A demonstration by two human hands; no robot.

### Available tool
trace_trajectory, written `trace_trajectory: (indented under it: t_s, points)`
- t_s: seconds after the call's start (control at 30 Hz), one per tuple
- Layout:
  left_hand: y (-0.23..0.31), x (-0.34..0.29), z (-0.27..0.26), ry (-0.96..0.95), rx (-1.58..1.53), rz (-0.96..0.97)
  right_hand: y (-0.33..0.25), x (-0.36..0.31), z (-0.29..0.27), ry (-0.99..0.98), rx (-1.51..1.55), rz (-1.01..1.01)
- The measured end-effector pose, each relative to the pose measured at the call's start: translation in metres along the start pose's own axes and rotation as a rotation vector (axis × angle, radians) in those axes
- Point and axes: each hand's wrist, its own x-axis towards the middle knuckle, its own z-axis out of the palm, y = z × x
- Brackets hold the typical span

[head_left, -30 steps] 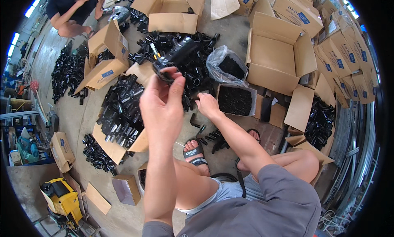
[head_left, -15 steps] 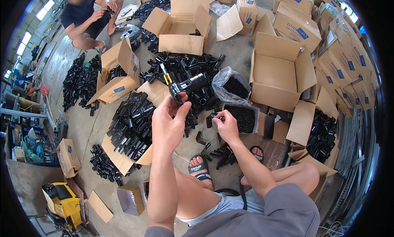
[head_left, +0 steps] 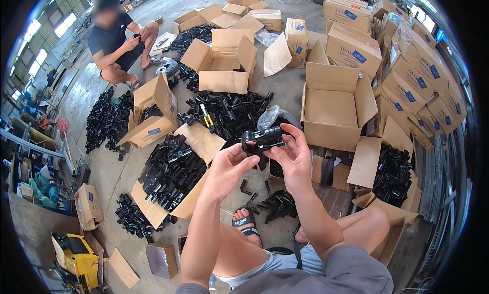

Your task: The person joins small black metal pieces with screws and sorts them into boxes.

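Observation:
In front of me, both hands hold a glossy black tubular fitting [head_left: 269, 136] with a wider clamp-like end at its left. My left hand [head_left: 232, 166] pinches that wide end between thumb and fingers. Curled round the tube's right end is my right hand [head_left: 294, 159], thumb below and fingertips above. A small dark piece hangs beneath the fitting, but I cannot tell whether it is separate. Past my hands lies a heap of similar black fittings [head_left: 224, 109], with a yellow-and-black handled tool [head_left: 207, 116] on top.
More black fittings [head_left: 170, 166] pile on flattened cardboard at left. Open cartons [head_left: 333, 103] stand ahead and right, before stacked closed boxes [head_left: 412, 85]. Small black elbow pieces [head_left: 277, 205] lie near my sandalled foot. Another person [head_left: 114, 44] squats far left, handling a small dark part.
My right hand has come up from the small parts to grip the fitting's tube end. My left hand has lowered and moved right, turning the fitting nearly level. The view has shifted slightly.

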Motion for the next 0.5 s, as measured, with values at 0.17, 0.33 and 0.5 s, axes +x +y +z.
trace_trajectory:
  t_s: [0.17, 0.33, 0.5]
  points:
    - [-0.003, -0.006, 0.012, 0.033, 0.043, 0.042, -0.001, -0.009, 0.004, 0.055, -0.012, -0.031]
    - [0.0, -0.012, 0.016, 0.015, 0.155, 0.051, -0.002, -0.015, 0.005, 0.093, 0.027, -0.057]
    - [0.006, -0.023, 0.011, 0.049, 0.163, 0.066, 0.005, -0.014, 0.007, 0.001, 0.006, -0.053]
